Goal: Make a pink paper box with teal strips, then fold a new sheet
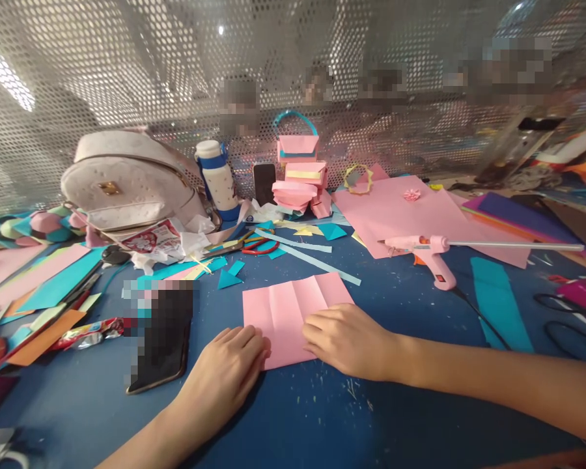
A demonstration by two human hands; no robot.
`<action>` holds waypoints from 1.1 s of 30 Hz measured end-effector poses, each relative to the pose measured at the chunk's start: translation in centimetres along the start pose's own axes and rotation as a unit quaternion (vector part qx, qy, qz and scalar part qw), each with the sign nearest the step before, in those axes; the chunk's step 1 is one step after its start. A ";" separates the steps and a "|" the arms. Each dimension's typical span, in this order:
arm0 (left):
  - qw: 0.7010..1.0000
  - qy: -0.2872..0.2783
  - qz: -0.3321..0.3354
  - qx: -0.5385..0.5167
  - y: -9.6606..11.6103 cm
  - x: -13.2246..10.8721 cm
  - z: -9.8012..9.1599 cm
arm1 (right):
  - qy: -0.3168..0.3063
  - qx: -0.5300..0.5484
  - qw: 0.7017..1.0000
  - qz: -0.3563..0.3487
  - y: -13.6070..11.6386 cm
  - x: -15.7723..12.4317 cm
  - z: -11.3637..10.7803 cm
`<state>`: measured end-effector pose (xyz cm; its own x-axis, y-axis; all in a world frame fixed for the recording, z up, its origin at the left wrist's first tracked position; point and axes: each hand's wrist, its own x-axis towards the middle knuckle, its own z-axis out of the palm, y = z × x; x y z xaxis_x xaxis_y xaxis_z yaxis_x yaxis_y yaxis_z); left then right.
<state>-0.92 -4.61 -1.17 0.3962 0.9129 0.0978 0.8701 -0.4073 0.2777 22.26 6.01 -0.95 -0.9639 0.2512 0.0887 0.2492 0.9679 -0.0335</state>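
Note:
A pink sheet of paper [288,312] with several upright creases lies on the blue table [322,417]. My left hand [234,361] rests at its lower left edge, fingers curled together on the paper, the thumb hidden. On the sheet's right side lies my right hand [344,335], its fingers bent and pressed together against the paper. Left of my left hand is a dark phone [168,339]. Beyond my right hand, a pink glue gun [432,251] with a long glue stick rests near a large pink sheet [395,212].
At the back stand a pale backpack [127,176], a white and blue bottle [218,179] and folded pink paper boxes [297,169]. Paper scraps and red-handled scissors [261,247] lie before them. A teal strip [499,303] and cables are at right; coloured papers [61,286] are at left.

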 end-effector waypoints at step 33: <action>0.960 0.165 0.083 0.211 6.0 -2.0 5.0 | -0.003 0.000 1.000 0.002 -0.3 0.1 0.5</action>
<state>5.00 -8.98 -4.51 0.4856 0.7649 0.4232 0.8720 -0.4581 -0.1725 22.04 5.79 -1.40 -0.9637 0.2542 0.0820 0.2522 0.9671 -0.0344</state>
